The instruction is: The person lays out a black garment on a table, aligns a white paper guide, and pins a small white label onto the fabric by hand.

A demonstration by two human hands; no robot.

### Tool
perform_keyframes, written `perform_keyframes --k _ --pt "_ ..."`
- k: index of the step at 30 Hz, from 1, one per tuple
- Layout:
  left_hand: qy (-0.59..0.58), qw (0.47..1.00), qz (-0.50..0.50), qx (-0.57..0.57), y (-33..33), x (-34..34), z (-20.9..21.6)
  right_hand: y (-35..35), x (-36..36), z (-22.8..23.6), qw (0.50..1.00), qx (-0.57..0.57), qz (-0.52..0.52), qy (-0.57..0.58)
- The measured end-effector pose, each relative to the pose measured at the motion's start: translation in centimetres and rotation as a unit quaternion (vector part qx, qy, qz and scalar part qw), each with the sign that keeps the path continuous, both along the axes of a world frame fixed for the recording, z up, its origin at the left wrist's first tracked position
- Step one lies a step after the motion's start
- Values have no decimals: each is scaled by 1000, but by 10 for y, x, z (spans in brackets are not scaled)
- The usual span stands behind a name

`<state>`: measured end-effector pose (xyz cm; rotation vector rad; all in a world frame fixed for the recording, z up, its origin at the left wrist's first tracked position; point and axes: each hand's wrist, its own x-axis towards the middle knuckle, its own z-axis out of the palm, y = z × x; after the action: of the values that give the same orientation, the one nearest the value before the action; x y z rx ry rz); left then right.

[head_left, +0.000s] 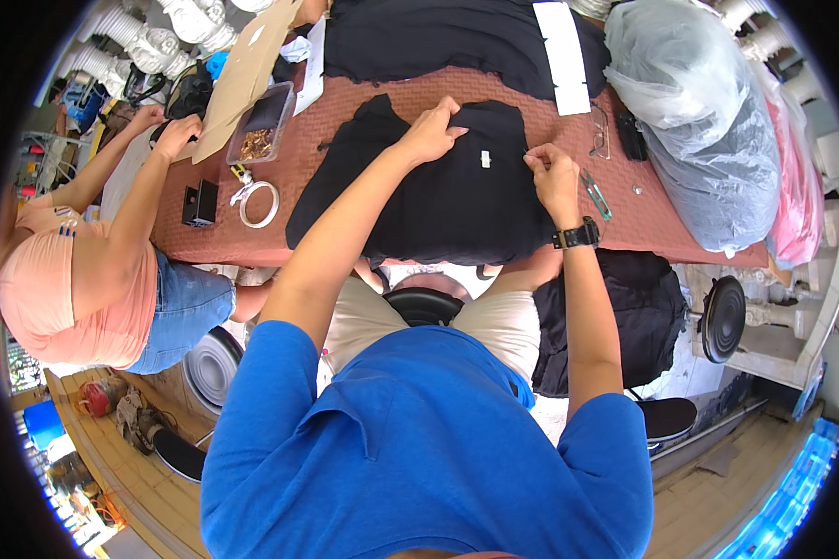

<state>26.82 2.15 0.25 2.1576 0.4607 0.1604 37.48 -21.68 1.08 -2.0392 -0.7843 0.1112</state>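
A black garment (429, 210) lies spread on the table in front of me, with a small white label (486, 159) on its upper right part. At the garment's top edge, my left hand (429, 135) is closed on the cloth, thumb and forefinger bent together. By the garment's right edge my right hand (554, 179) makes a pinch; what sits between its fingertips is too small to make out. Just right of that hand lie green-handled thread snips (595, 196). A dark watch (576, 234) is on my right wrist.
The table has a reddish-brown cloth (228, 238). More black fabric (419, 42) lies at the back, beside a white card strip (561, 56). Large stuffed plastic bags (699, 130) stand right. On the left are a clear box (259, 126), a tape roll (258, 205) and a co-worker (84, 289) handling cardboard.
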Motion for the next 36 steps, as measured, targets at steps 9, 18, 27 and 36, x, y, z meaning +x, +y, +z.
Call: perform_keyframes --k 9,18,27,36 --pt "1 962 -23 -271 -11 -23 20 20 -2 -45 985 32 -12 -167" --pt "14 994 -102 -30 -6 -28 -11 28 -21 -56 962 -23 15 -273" --pt "76 959 -168 -213 -4 -56 40 35 -24 -2 981 143 36 -127" --pt "-354 933 -57 23 20 -6 137 93 23 125 921 283 -10 -266"
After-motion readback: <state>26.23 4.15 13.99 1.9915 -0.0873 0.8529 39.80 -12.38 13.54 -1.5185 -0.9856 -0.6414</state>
